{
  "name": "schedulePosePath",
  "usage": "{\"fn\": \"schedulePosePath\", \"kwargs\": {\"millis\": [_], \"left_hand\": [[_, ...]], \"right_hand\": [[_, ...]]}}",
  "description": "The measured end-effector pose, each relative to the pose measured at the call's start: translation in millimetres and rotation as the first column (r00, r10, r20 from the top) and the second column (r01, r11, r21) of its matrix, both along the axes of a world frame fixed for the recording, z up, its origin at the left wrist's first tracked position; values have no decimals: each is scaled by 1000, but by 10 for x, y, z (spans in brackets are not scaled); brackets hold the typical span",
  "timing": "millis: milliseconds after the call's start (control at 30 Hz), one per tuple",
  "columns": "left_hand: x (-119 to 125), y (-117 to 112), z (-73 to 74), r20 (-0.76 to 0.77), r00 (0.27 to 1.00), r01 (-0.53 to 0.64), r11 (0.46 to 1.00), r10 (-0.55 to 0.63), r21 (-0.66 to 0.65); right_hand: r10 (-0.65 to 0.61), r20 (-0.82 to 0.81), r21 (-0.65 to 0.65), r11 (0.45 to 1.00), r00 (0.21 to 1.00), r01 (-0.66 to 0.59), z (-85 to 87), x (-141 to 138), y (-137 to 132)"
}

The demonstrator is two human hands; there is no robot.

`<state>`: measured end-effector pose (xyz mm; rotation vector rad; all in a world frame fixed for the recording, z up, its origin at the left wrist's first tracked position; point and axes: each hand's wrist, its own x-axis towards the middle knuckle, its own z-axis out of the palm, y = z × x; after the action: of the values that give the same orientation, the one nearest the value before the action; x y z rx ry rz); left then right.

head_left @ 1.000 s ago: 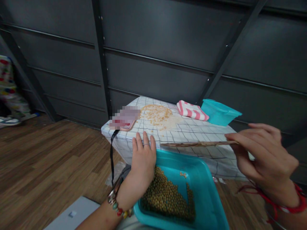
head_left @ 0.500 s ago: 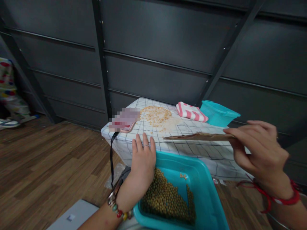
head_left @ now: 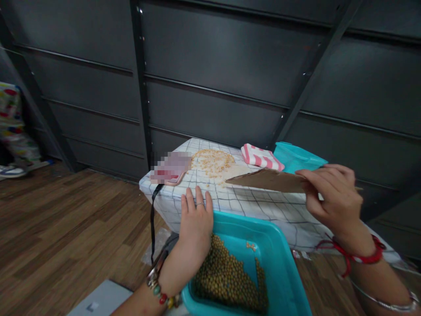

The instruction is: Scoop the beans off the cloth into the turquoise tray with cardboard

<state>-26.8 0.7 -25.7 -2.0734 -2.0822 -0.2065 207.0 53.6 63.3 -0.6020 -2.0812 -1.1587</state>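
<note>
My left hand (head_left: 194,229) grips the near-left rim of a turquoise plastic tub (head_left: 279,259), thumb hidden inside, fingers lying against the table's edge. The tub holds a heap of small olive-brown beans (head_left: 226,276) and sits just below that edge. My right hand (head_left: 332,197) pinches a flat piece of brown cardboard (head_left: 269,180), held above the checked tablecloth (head_left: 263,204) and pointing left at a pile of pale grains (head_left: 213,161).
On the small table lie a blurred pinkish object (head_left: 171,167) with a black strap (head_left: 153,224) hanging off the edge, a pink-striped cloth (head_left: 261,157) and a second turquoise container (head_left: 296,159). Dark metal wall panels stand behind; wooden floor spreads left.
My right hand has moved left and away from me, tilting the cardboard so its flat face shows and its tip nears the grain pile. My left hand stays on the tub.
</note>
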Motion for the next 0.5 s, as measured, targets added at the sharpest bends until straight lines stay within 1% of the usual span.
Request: {"fn": "schedulePosePath", "kwargs": {"millis": [133, 267, 500], "left_hand": [[-5, 4, 3, 7, 1000, 3, 1000, -3, -15], [-18, 8, 3, -36, 999, -9, 1000, 9, -21], [-24, -8, 15, -42, 999, -9, 1000, 8, -18]], "right_hand": [[-7, 25, 33, 999, 1000, 7, 7, -66, 57], [-4, 105, 8, 1000, 994, 3, -2, -153, 110], [53, 112, -11, 999, 992, -52, 28, -138, 29]]}}
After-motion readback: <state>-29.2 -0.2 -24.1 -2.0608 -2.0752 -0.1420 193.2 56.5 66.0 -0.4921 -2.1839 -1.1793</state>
